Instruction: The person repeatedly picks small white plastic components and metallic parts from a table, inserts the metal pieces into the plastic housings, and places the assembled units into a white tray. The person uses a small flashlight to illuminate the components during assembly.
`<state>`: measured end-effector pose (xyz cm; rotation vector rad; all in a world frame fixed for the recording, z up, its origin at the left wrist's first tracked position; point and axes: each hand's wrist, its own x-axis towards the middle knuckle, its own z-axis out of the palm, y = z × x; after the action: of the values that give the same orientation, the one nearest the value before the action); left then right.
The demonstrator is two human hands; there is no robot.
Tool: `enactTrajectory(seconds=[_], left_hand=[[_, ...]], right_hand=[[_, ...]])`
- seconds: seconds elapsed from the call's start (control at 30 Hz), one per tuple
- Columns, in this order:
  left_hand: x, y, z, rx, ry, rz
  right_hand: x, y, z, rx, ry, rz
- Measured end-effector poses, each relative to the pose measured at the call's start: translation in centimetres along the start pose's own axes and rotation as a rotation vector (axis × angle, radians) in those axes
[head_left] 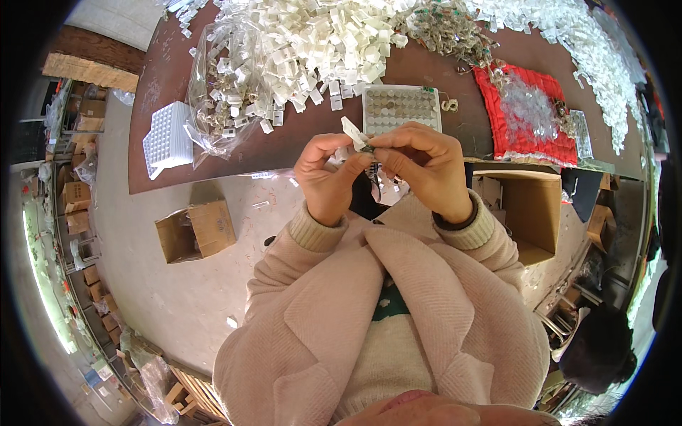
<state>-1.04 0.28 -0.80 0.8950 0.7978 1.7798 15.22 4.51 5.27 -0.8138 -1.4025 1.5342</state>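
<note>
Above the table's near edge my two hands meet. My left hand (pixel 328 170) pinches a small white plastic piece (pixel 353 132) between thumb and fingers. Closed too, my right hand (pixel 424 165) presses its thumb and finger together at the piece's lower end, where a small dark bit shows; what exactly it grips is mostly hidden. Just beyond them lies a white tray (pixel 401 91) with rows of round metallic pieces. A big heap of small white plastic pieces (pixel 320 42) covers the table's middle.
A clear plastic bag (pixel 224 106) and stacked white gridded trays (pixel 169 138) lie at the left. On the right, a red cloth (pixel 501 142) bears clear plastic bits. Cardboard boxes (pixel 213 228) (pixel 533 213) stand below the table (pixel 234 169). Another person's dark-haired head (pixel 598 348) shows at lower right.
</note>
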Motion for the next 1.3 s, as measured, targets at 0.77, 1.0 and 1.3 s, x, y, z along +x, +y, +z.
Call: enactTrajectory(seconds=[0.77, 1.0, 1.3], left_hand=[[-0.7, -0.6, 2.9, -0.088, 0.176, 0.068], [-0.6, -0.2, 2.2, -0.013, 0.139, 0.097], [-0.6, 0.2, 1.7, -0.278, 0.232, -0.244]], right_hand=[[-0.2, 0.4, 2.3, -0.168, 0.172, -0.135], [0.2, -0.2, 1.4, -0.040, 0.104, -0.028], [0.3, 1.2, 2.2, -0.136, 0.083, -0.090]])
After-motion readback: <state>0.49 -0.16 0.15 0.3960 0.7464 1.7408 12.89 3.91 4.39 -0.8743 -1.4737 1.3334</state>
